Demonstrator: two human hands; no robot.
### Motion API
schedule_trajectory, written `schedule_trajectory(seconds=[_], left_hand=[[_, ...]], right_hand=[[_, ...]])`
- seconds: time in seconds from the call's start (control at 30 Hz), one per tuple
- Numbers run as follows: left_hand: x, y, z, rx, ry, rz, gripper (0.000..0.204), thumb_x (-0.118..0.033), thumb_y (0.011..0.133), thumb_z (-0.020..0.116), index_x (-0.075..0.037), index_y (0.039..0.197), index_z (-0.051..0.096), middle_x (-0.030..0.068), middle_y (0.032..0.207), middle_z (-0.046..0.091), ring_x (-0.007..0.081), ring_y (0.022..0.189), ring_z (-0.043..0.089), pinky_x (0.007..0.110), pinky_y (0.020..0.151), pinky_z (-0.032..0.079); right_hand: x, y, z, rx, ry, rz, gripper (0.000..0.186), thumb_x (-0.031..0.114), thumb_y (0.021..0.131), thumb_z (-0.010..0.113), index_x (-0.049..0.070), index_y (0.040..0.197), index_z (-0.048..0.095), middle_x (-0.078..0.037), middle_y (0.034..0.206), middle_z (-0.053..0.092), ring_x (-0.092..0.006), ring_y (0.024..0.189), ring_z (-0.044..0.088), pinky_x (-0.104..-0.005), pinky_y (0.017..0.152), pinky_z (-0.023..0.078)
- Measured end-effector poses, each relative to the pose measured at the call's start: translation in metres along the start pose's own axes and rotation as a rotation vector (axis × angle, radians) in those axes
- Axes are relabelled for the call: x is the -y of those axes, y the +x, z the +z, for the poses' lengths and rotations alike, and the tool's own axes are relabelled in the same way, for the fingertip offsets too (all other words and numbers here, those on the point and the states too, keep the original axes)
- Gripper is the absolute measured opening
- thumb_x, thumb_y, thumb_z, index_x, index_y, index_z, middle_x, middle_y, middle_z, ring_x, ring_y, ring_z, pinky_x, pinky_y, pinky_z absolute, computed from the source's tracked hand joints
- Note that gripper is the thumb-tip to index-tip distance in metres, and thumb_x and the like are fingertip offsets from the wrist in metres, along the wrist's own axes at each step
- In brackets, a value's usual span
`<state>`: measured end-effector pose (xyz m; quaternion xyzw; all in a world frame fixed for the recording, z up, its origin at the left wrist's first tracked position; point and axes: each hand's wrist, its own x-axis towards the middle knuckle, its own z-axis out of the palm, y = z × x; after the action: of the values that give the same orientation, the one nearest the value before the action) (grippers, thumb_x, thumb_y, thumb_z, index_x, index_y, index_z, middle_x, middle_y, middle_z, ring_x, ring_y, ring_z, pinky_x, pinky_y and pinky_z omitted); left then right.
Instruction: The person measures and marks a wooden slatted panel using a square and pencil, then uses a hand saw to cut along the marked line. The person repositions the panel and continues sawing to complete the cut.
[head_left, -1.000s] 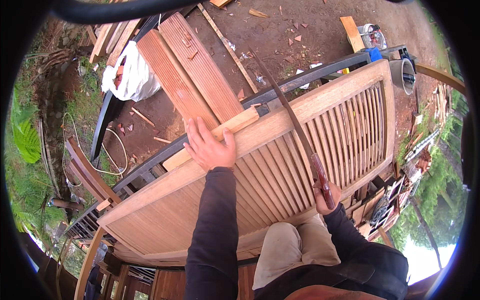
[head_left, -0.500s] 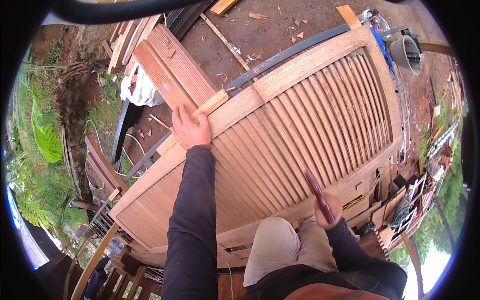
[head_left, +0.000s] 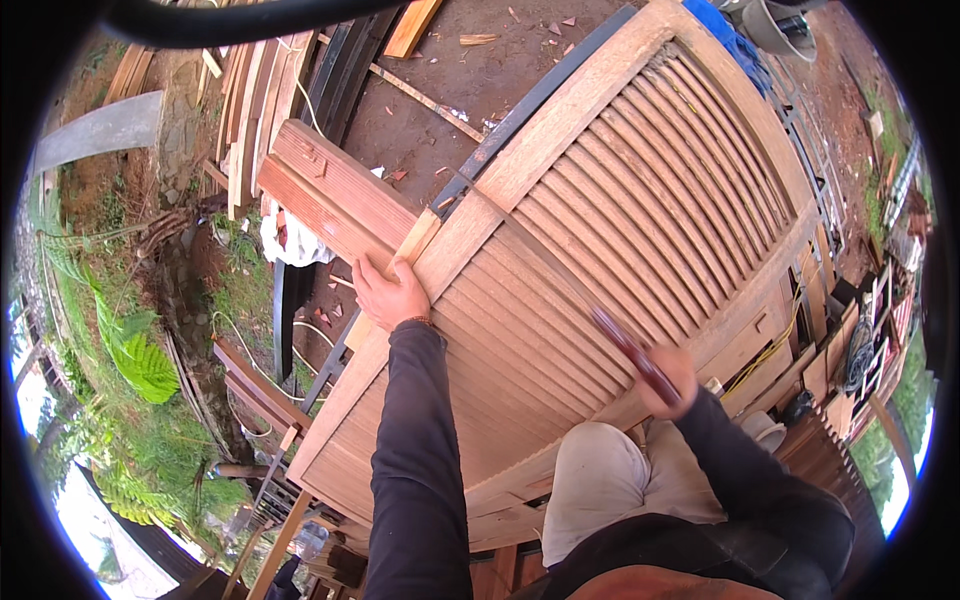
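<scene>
My left hand (head_left: 391, 294) lies at the far left edge of a slatted wooden panel (head_left: 640, 90). Its fingers rest on the near end of a reddish grooved plank (head_left: 335, 180), the thumb apart beside a pale wood strip (head_left: 418, 236). My right hand (head_left: 670, 378) is closed round the dark red-brown handle (head_left: 622, 340) of a long, thin-bladed tool. The narrow blade (head_left: 540, 245) runs obliquely over the slats to the panel's far edge, near the plank's end. Whether it touches the wood, and its exact kind, I cannot tell.
A dark beam (head_left: 540, 75) runs along the panel's far side. Stacked boards (head_left: 255, 110) and a white bag (head_left: 290, 240) lie beyond at the left. A blue cloth (head_left: 728, 35) and a grey bucket (head_left: 775, 30) sit far right. My knees (head_left: 590, 480) are close to the near edge.
The whole view has shifted and turned. Relative to the panel, my right hand and the handle have moved away from my body, toward the far edge. My left hand stays on the plank's end.
</scene>
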<state>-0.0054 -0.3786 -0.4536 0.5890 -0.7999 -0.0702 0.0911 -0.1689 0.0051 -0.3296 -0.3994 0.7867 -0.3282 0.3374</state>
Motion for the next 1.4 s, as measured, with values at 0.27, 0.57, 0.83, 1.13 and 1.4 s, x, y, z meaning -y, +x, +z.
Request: schedule_trajectory(seconds=[0.27, 0.57, 0.83, 1.13, 1.4], left_hand=[[0.008, 0.003, 0.004, -0.029, -0.007, 0.03, 0.062, -0.034, 0.091, 0.064, 0.002, 0.141, 0.056, 0.0228, 0.15, 0.052, 0.0402, 0.138, 0.049, 0.048, 0.116, 0.037], [0.004, 0.003, 0.008, -0.004, -0.023, 0.035, 0.064, -0.035, 0.093, 0.063, 0.003, 0.143, 0.055, 0.0226, 0.151, 0.051, 0.0377, 0.14, 0.048, 0.046, 0.116, 0.037], [0.013, -0.002, 0.008, -0.027, -0.042, 0.036, 0.062, -0.033, 0.093, 0.064, 0.005, 0.14, 0.056, 0.0235, 0.149, 0.052, 0.0389, 0.138, 0.049, 0.047, 0.115, 0.038], [0.001, 0.003, 0.004, -0.012, -0.038, 0.037, 0.064, -0.035, 0.092, 0.064, 0.005, 0.142, 0.055, 0.0231, 0.151, 0.051, 0.0382, 0.14, 0.048, 0.046, 0.117, 0.037], [0.004, -0.001, 0.002, -0.004, -0.044, 0.022, 0.064, -0.035, 0.092, 0.064, 0.004, 0.142, 0.055, 0.023, 0.151, 0.051, 0.0387, 0.14, 0.048, 0.047, 0.116, 0.037]], right_hand=[[0.006, 0.058, 0.019, -0.162, 0.339, 0.003, 0.01, 0.007, 0.08, 0.071, 0.007, 0.086, 0.063, -0.017, 0.068, 0.059, -0.0382, 0.061, 0.061, -0.0473, 0.059, 0.051], [-0.006, 0.102, 0.033, -0.16, 0.354, -0.048, 0.011, 0.011, 0.081, 0.071, 0.009, 0.089, 0.064, -0.016, 0.072, 0.064, -0.0366, 0.061, 0.062, -0.0437, 0.057, 0.05], [-0.005, -0.04, -0.002, -0.256, 0.318, -0.085, 0.009, 0.003, 0.077, 0.067, 0.01, 0.075, 0.061, -0.013, 0.063, 0.057, -0.0361, 0.056, 0.059, -0.0461, 0.055, 0.05], [0.019, 0.12, 0.029, -0.187, 0.405, 0.046, 0.007, 0.008, 0.081, 0.07, 0.008, 0.083, 0.063, -0.015, 0.066, 0.06, -0.036, 0.059, 0.063, -0.0473, 0.055, 0.049], [-0.003, -0.009, 0.008, -0.201, 0.177, -0.043, 0.009, 0.003, 0.074, 0.069, 0.006, 0.077, 0.06, -0.016, 0.063, 0.058, -0.037, 0.056, 0.06, -0.0437, 0.053, 0.05]])
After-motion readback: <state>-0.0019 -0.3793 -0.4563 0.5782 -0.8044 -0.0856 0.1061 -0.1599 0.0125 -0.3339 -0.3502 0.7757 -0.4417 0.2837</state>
